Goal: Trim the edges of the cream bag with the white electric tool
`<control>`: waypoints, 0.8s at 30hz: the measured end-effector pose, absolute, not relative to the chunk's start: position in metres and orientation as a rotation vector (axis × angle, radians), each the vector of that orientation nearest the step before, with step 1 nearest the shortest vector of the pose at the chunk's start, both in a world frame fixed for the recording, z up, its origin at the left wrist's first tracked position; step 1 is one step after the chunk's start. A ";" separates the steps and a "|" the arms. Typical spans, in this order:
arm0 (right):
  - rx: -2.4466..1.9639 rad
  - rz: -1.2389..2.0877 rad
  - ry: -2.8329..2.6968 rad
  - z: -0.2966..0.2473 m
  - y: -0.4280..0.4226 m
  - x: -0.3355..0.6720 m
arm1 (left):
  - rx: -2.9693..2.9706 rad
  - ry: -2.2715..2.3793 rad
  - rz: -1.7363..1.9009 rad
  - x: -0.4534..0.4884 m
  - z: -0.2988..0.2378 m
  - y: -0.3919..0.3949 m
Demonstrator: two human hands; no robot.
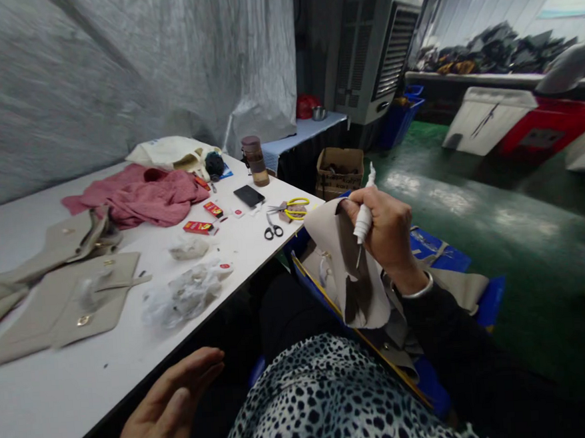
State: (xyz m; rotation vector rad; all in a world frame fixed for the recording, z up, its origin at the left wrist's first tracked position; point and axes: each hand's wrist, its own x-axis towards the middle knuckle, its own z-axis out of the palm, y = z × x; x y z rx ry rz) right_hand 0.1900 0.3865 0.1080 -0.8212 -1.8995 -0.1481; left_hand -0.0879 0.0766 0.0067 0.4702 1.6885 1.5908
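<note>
Right hand: closed around a tool; the grip of this right hand [386, 229] is narrow, the fingers curled in tight, a pale bangle [420, 286] at the wrist.
Tool: white-wrapped tool [363, 224] with a thin metal point, held in the right fist above the blue crate; long axis steep, the point down and leaning a little toward the table side, the other end rising above the knuckles.
Beige piece: folded beige piece [326, 226], its upper edge at the fingertips of the right hand; it hangs lengthwise down toward the wearer's lap, the fold open and showing a darker inside.
Left hand: bare left hand [168, 411], holding nothing, fingers stretched forward, thumb apart, beside the table's near edge.
Blue crate: blue crate [493, 298] with a yellowish near edge, at the wearer's right; more beige pieces lie in it.
Clear bag: crumpled plastic bag [190, 293] on the white table [85, 407]; small pieces inside, too blurred to name.
Bottle: upright bottle [254, 161] at the table's far end, brownish liquid low in it.
Cardboard box: open cardboard box [338, 188] on the floor beyond the table; dark contents, not distinct to me.
Floor bins: white bin [486, 122] just beside a red bin [549, 127]; what they hold I cannot tell from here.
</note>
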 end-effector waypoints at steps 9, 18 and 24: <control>-1.060 -0.429 -1.848 0.096 0.435 0.248 | 0.363 1.633 1.599 -0.095 -0.017 0.069; -0.949 -0.553 -2.066 0.087 0.425 0.269 | 0.307 1.669 1.595 -0.090 -0.015 0.078; -0.468 -0.088 -2.662 -0.031 0.372 0.224 | 0.434 1.533 1.645 -0.057 -0.001 0.078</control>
